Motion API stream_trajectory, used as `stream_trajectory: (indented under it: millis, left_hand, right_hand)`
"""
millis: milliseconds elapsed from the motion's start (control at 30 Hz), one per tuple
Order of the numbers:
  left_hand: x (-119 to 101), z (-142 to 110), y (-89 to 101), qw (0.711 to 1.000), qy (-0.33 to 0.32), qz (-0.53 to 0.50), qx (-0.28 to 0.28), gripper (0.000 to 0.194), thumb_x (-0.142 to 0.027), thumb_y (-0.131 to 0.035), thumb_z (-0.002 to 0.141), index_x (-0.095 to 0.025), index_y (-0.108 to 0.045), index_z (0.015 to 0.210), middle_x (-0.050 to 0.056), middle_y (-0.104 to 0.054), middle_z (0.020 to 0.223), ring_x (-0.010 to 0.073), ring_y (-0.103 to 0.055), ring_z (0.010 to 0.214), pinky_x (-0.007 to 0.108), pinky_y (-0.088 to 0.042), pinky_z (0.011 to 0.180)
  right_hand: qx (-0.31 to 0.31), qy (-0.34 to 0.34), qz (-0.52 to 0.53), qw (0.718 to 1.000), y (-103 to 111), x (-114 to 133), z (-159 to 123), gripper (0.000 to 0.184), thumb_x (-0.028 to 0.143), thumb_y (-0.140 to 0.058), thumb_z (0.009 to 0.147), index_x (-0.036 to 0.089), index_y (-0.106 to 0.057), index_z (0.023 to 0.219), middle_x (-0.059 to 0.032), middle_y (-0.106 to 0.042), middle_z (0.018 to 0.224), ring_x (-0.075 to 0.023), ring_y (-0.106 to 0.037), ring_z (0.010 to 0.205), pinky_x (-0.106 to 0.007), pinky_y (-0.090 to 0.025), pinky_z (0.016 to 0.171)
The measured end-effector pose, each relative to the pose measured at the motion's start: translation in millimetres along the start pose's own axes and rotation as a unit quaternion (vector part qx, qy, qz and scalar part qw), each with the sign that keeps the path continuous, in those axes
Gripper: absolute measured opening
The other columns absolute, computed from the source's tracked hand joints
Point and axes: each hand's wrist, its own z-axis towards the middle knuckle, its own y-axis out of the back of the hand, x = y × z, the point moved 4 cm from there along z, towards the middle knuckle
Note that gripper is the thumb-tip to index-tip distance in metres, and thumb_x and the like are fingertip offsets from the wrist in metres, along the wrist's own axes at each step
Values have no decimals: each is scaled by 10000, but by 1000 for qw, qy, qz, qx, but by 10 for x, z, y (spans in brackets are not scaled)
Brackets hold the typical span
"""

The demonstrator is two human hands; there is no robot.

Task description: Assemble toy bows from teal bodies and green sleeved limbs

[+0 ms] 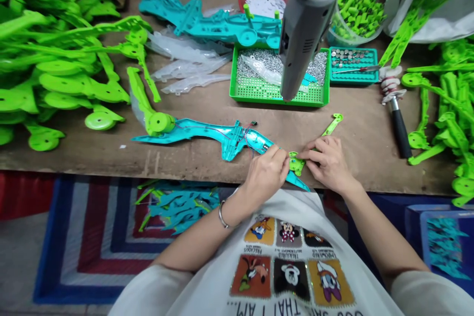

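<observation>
Worktop (192, 163): green piece (296, 165) (over turquoise shell (207, 132)) between left fingers (280, 156) and right fingers (314, 156).

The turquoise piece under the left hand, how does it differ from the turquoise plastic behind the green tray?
The turquoise piece lies near the front edge of the table, with the left hand over it; the rear turquoise plastic lies farther back, untouched. A round green part overlaps the turquoise piece toward one end, while green pegs stick up from the rear turquoise plastic. Both share a similar turquoise colour.
</observation>
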Motion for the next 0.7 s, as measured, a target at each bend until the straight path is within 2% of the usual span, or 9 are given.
stream_trajectory:
  millis: [133,333,567,700]
  left_hand:
    - [-35,-10,10,1000,-3,-3,-8,158,-210,-510,1012,-163,-633,923,62,-674,894,161,-649,778,268,-466,671]
    - [-106,-95,6,996,-76,33,24,187,-203,-509,1008,-166,-668,916,52,-666,857,149,-628,687,269,-435,596]
    - [46,-25,73,998,34,-49,29,134,-174,-559,962,-165,-663,878,47,-672,859,152,-627,742,274,-462,687]
    - [57,25,114,996,30,-66,48,133,-172,-556,961,-169,-668,890,51,-666,878,163,-632,786,280,-475,725]
  right_hand:
    - [5,-10,12,1000,1,-1,5,232,167,-609,939,310,-764,1034,-33,-703,999,-245,-527,990,-464,-347,937]
    - [9,-8,13,1000,-1,-9,11,197,167,-621,930,300,-765,950,-28,-701,985,-246,-534,986,-471,-355,935]
    - [17,6,-12,1000,17,5,2,221,165,-632,926,313,-780,995,-34,-707,1014,-248,-521,976,-477,-354,933]
    - [15,11,-18,1000,27,18,6,224,173,-619,940,317,-782,991,-36,-703,999,-248,-517,964,-471,-356,911]
